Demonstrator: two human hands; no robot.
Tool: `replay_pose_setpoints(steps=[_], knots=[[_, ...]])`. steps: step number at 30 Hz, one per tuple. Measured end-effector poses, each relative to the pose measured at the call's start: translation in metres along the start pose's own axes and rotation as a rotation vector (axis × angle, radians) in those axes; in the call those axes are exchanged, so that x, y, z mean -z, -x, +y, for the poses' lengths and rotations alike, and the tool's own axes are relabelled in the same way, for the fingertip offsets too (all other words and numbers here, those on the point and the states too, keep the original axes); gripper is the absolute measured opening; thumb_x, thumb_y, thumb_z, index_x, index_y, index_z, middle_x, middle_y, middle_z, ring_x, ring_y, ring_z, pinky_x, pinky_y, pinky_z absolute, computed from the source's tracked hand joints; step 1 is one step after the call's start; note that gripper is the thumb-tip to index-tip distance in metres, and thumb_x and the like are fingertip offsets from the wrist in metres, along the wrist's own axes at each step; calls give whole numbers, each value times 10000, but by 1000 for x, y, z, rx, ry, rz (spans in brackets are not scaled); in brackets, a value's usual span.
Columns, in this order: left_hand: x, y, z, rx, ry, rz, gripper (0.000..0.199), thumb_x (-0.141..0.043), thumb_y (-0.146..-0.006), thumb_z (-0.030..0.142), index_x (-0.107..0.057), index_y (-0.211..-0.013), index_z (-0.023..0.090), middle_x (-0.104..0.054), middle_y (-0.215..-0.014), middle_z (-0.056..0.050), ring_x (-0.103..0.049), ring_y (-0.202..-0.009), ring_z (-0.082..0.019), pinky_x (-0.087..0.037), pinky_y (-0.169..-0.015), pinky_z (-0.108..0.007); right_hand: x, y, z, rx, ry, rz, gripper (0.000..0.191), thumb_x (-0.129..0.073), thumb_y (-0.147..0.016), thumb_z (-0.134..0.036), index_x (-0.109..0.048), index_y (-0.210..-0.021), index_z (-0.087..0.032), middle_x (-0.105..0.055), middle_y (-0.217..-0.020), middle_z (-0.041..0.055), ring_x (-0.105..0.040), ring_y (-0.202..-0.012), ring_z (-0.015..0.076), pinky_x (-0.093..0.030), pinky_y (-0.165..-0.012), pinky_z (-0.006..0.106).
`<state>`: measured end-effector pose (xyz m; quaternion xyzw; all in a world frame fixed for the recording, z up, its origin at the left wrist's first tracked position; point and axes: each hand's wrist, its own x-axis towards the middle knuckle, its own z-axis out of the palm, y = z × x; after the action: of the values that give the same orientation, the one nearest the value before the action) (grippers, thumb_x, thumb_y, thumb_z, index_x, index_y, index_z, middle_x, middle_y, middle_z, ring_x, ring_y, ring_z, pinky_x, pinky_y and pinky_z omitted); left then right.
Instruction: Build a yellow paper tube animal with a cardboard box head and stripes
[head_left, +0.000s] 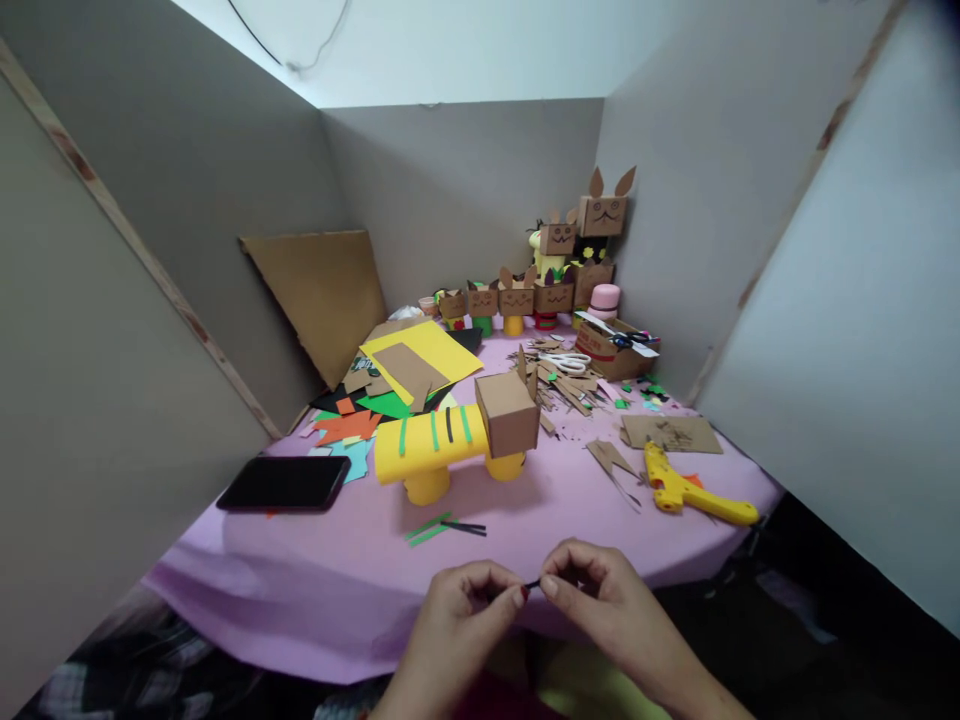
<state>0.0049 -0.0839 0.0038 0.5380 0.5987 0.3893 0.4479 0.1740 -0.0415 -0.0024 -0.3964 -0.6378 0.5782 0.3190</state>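
Note:
My left hand [471, 610] and my right hand [596, 597] meet at the table's front edge, each pinching an end of a small black strip [533, 584]. Beyond them stands a yellow paper animal body [420, 440] with green and black stripes and short yellow tube legs. Its cardboard box head [508, 412] has upright ears and faces away from me. Between the animal and my hands lie a few loose green strips [429, 528] and black strips [466, 527] on the purple cloth.
A phone [285, 484] lies at left, a yellow glue gun [694, 490] at right. Coloured paper [424, 360] is piled back left. Scissors [566, 361], cardboard scraps and a box [615, 352] sit back right. Finished cardboard animals [517, 298] line the back.

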Motion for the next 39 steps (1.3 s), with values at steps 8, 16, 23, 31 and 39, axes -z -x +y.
replay_pose_setpoints(steps=[8, 16, 23, 31, 39], knots=[[-3, 10, -18, 86, 162, -23, 243, -647, -688, 389, -662, -693, 147, -623, -665, -6, -508, -646, -135, -395, -613, -241, -11, 4, 5, 9, 46, -20, 285, -589, -757, -430, -591, -682, -155, -506, -624, -11, -451, -616, 158, -345, -585, 278], [7, 5, -28, 130, 235, -69, 311, -698, -652, 454, -651, -686, 148, -601, -645, 4, -493, -628, -124, -379, -597, -236, -16, -5, 13, -35, -93, -37, 288, -662, -744, -430, -613, -667, -156, -515, -568, -44, -436, -563, 117, -338, -550, 241], [9, 2, -23, 144, 244, -33, 327, -696, -647, 466, -635, -661, 145, -565, -622, 17, -463, -612, -118, -359, -590, -242, -22, -10, 13, -65, -145, -18, 272, -721, -700, -408, -628, -686, -153, -537, -592, -43, -451, -556, 114, -342, -546, 241], [8, 4, -20, 167, 319, -89, 305, -714, -646, 436, -648, -688, 142, -601, -637, 12, -488, -611, -114, -366, -600, -242, -19, -9, 16, -82, -197, -79, 278, -703, -726, -415, -610, -686, -157, -505, -559, -61, -419, -525, 100, -313, -522, 228], [9, 5, -19, 171, 317, -22, 309, -748, -603, 430, -654, -653, 140, -597, -608, 24, -481, -599, -109, -362, -601, -237, -17, -5, 13, -72, -179, -35, 293, -717, -711, -416, -618, -766, -146, -527, -625, -40, -435, -570, 108, -335, -552, 239]])
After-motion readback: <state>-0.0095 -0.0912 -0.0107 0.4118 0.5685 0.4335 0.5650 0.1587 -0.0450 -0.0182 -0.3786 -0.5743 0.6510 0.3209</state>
